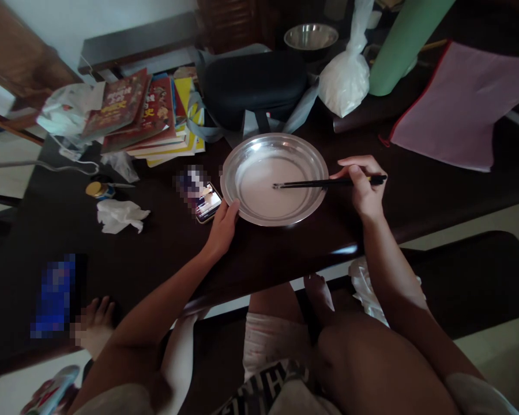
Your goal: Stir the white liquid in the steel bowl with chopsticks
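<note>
Near the middle of the dark desk [415, 196] sits a shallow metal plate [242, 153] holding a pale liquid, and your left hand [222, 227] rests open against its near-left rim, just beside a phone [207, 203]. Your right hand [363, 187] is clamped on 2 black chopsticks [320, 184] at the plate's right edge, their tips lying level over the plate's centre. Farther left lie stacked books [151, 115] and a crumpled tissue [120, 215]; a black case [253, 83] sits beyond the plate.

Dim, underexposed view; wide-angle bending at edges, corners soft.
</note>
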`<action>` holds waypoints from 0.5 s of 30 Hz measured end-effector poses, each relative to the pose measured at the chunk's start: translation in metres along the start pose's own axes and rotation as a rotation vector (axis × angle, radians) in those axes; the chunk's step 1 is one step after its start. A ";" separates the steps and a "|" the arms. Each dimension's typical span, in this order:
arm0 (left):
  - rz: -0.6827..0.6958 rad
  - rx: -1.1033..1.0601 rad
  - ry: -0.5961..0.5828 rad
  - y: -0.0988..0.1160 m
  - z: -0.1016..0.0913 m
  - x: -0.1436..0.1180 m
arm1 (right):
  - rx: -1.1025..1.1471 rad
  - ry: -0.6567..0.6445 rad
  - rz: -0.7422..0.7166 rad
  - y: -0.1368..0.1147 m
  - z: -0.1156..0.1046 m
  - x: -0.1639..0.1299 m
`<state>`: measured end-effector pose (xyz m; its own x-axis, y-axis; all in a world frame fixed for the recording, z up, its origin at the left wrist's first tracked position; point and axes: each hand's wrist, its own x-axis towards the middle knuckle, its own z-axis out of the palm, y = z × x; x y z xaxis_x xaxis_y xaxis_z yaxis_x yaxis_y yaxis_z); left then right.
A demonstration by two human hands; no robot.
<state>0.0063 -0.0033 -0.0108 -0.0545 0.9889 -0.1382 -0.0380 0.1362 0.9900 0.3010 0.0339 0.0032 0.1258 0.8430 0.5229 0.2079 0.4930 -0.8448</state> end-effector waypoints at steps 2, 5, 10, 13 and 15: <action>0.008 0.020 -0.005 0.000 0.000 0.000 | 0.018 -0.030 0.013 -0.001 0.000 0.000; 0.011 0.023 0.002 0.001 0.000 -0.001 | -0.011 -0.118 0.011 -0.002 0.001 -0.001; -0.019 -0.026 0.021 0.001 0.001 0.000 | 0.022 -0.023 -0.020 0.000 0.000 -0.001; -0.017 -0.011 0.015 0.001 0.001 0.000 | 0.018 -0.088 0.004 0.000 0.000 0.000; -0.009 0.002 0.008 0.001 0.001 -0.001 | -0.031 -0.133 0.005 0.000 0.000 0.000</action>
<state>0.0071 -0.0038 -0.0094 -0.0621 0.9872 -0.1469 -0.0363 0.1448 0.9888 0.3008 0.0338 0.0032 -0.0022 0.8674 0.4977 0.2376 0.4839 -0.8423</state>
